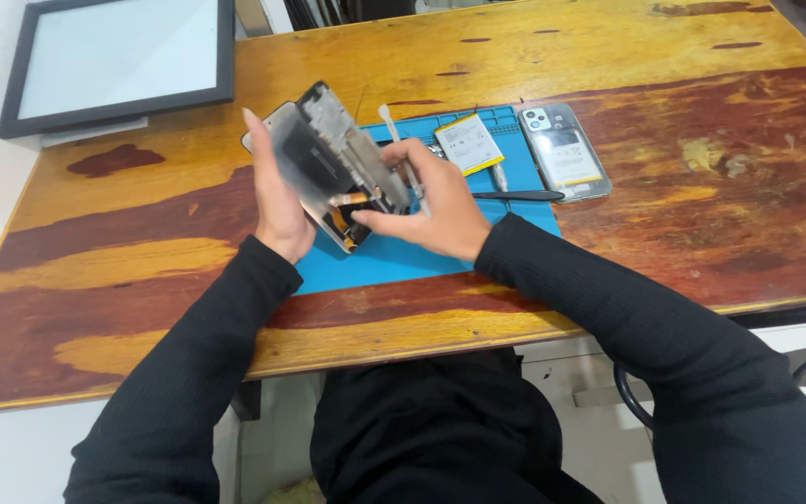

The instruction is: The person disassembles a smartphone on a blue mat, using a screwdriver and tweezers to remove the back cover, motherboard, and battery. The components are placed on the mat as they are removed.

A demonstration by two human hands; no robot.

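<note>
Left hand [279,201] grips the opened phone [333,163] (tilted, long axis up-left); right hand [436,201] pinches a spudger [401,154].

One camera, worn on my head

I look steeply down, close over the wooden surface [608,261], forward along both my sleeves.

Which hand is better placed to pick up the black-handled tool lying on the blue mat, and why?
Probably the right hand. It is nearer to the black-handled tool on the blue rubber mat, though it holds a white plastic pry tool. The left hand supports the opened black smartphone, farther away.
</note>
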